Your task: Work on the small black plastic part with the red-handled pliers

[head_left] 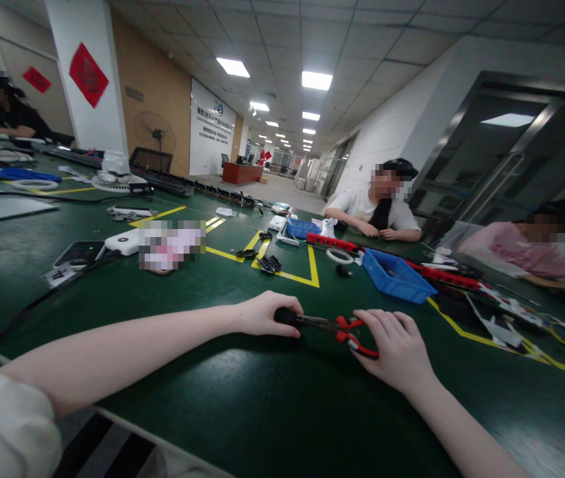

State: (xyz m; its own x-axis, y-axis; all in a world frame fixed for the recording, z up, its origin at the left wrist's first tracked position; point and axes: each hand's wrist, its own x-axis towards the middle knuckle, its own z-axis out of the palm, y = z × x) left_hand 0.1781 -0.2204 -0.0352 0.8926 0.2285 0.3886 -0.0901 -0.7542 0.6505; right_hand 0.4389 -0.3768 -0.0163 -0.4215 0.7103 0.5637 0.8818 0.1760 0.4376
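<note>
Between thumb and fingers, my left hand [265,315] grips a small black part [287,317] whose exact kind I cannot make out. My right hand [394,342] is closed on the red and black handles of long-nose pliers [340,328]. The pliers point left, and their metal tips meet the right end of the black part; whether they clamp it or reach into it is too small to tell. Both hands are just above the green table [242,398]. Beyond them lies a small pile of black pieces [269,264] by yellow tape lines.
A blue bin [396,275] stands at the right, with a white ring [339,256] and a black piece [343,271] beside it. At the left lie a phone [170,249], a white device [123,241] and a black cable [28,309]. Other people sit around the table.
</note>
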